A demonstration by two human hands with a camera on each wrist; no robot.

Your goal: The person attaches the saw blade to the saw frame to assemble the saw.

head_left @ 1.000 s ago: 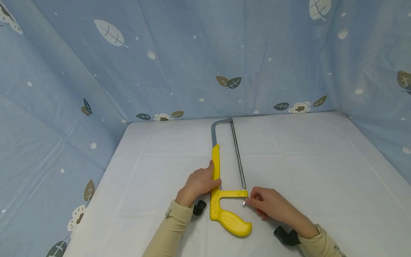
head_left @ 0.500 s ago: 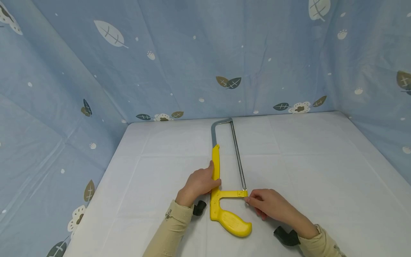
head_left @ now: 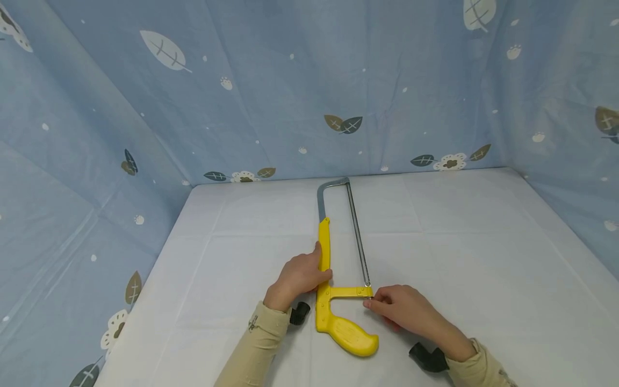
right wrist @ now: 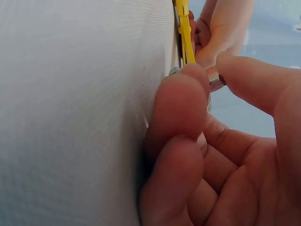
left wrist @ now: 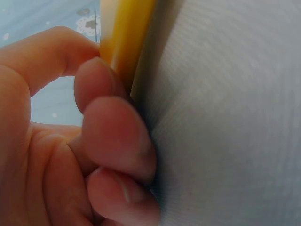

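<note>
A hacksaw with a yellow frame and a yellow handle lies flat on the white-covered table. Its grey metal front bow points away from me, and the thin blade runs along its right side. My left hand holds the long yellow bar, thumb and fingers on either side; the left wrist view has this bar beside the fingertips. At the lower end of the blade, my right hand pinches the small metal wing nut. The fingers mostly hide that nut in the head view.
The white tablecloth spreads around the saw. Blue leaf-print curtain hangs behind the table and along both sides. Black wrist camera mounts sit beneath both forearms.
My right fingers have closed further over the wing nut and shifted slightly left, covering what showed of it before. The left hand and the hacksaw have stayed in place.
</note>
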